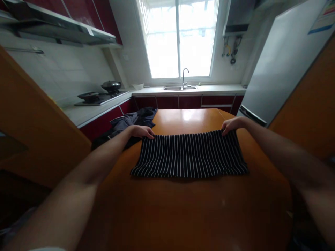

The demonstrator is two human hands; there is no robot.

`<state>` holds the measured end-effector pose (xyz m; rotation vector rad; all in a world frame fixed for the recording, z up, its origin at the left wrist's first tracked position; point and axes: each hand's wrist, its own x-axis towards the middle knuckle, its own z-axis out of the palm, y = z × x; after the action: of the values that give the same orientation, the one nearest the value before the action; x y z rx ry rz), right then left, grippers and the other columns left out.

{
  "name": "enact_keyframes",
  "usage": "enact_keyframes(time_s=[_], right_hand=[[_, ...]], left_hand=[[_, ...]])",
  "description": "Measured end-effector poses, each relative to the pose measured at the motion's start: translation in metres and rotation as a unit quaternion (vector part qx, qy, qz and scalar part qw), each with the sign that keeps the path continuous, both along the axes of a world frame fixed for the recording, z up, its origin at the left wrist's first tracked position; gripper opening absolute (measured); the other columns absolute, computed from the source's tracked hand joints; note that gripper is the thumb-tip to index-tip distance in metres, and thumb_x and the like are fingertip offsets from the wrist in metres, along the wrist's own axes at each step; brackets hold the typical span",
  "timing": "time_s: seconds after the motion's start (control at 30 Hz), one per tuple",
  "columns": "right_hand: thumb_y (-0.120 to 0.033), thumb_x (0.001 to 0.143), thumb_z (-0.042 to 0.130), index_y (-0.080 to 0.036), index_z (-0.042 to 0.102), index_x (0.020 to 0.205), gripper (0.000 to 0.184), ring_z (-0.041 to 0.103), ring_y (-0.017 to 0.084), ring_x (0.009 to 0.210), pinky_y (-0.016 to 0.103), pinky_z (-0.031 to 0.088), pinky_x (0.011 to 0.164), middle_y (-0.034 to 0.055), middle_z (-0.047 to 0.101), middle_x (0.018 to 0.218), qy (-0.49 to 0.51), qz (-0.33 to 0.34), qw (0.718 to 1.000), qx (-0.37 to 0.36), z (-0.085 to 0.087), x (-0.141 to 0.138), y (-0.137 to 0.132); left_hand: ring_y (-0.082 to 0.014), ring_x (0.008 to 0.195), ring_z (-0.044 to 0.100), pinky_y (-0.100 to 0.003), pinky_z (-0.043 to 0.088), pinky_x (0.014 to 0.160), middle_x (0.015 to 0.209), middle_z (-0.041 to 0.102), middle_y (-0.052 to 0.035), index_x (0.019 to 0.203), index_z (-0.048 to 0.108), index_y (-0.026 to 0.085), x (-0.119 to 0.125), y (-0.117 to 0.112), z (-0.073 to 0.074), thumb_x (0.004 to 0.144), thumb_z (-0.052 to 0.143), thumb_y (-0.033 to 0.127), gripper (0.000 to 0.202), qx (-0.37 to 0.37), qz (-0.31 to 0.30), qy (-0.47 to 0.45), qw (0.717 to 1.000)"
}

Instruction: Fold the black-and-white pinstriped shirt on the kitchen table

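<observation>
A black cloth with thin white stripes (187,155) is stretched out wide over the wooden table (193,205). Its far edge is lifted by both hands, while the near edge rests on the tabletop. My left hand (142,131) pinches the far left corner between thumb and fingers. At the far right corner, my right hand (231,125) grips the cloth the same way. Whether the cloth is a garment or a plain piece of fabric I cannot tell.
Dark and grey clothes (128,123) lie heaped at the table's left edge. Beyond are a counter with a sink (179,88), a stove with a lidded pan (111,86) and another pan (89,96). A fridge (282,62) stands at the right.
</observation>
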<state>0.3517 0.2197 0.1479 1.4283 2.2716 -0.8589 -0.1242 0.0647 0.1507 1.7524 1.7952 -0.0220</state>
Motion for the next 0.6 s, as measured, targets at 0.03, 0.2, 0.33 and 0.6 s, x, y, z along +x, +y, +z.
enact_keyframes(time_s=[0.03, 0.2, 0.33, 0.6], right_hand=[[-0.034, 0.081, 0.076, -0.005, 0.076, 0.106, 0.038, 0.073, 0.026, 0.092, 0.037, 0.056, 0.084, 0.0159, 0.077, 0.103, -0.015, -0.006, 0.999, 0.037, -0.012, -0.009, 0.004], [-0.033, 0.098, 0.053, -0.014, 0.064, 0.135, 0.043, 0.059, 0.031, 0.127, 0.045, 0.046, 0.107, 0.0175, 0.062, 0.140, 0.065, 0.008, 0.921, 0.384, -0.074, -0.058, -0.025], [-0.031, 0.100, 0.040, -0.010, 0.046, 0.151, 0.056, 0.037, 0.026, 0.148, 0.042, 0.028, 0.122, 0.0146, 0.044, 0.158, 0.200, 0.123, 0.900, 0.368, -0.120, -0.105, -0.094], [-0.051, 0.103, 0.032, -0.013, 0.028, 0.161, 0.070, 0.013, 0.026, 0.157, 0.054, 0.011, 0.125, 0.0136, 0.019, 0.168, 0.124, 0.057, 0.937, 0.322, -0.159, -0.083, -0.121]], left_hand=[[-0.0250, 0.090, 0.072, -0.031, 0.056, 0.083, 0.098, 0.078, -0.0107, 0.101, 0.077, 0.013, 0.005, 0.008, -0.011, 0.081, 0.072, 0.042, 0.035, 0.049, 0.003, 0.040, 0.998], [-0.0288, 0.135, 0.052, -0.038, 0.036, 0.115, 0.145, 0.057, -0.0183, 0.140, 0.056, 0.007, 0.064, 0.021, -0.062, 0.099, 0.045, 0.034, 0.051, 0.260, -0.046, 0.115, 0.958], [-0.0238, 0.149, 0.036, -0.041, 0.026, 0.122, 0.160, 0.041, -0.0118, 0.156, 0.037, 0.014, 0.141, 0.000, -0.106, 0.107, 0.028, 0.039, 0.056, 0.318, -0.191, 0.072, 0.926], [-0.0260, 0.157, 0.012, -0.048, 0.009, 0.126, 0.168, 0.020, -0.0083, 0.162, 0.026, 0.020, 0.154, -0.042, -0.147, 0.106, 0.027, 0.054, 0.065, 0.277, -0.140, 0.113, 0.944]])
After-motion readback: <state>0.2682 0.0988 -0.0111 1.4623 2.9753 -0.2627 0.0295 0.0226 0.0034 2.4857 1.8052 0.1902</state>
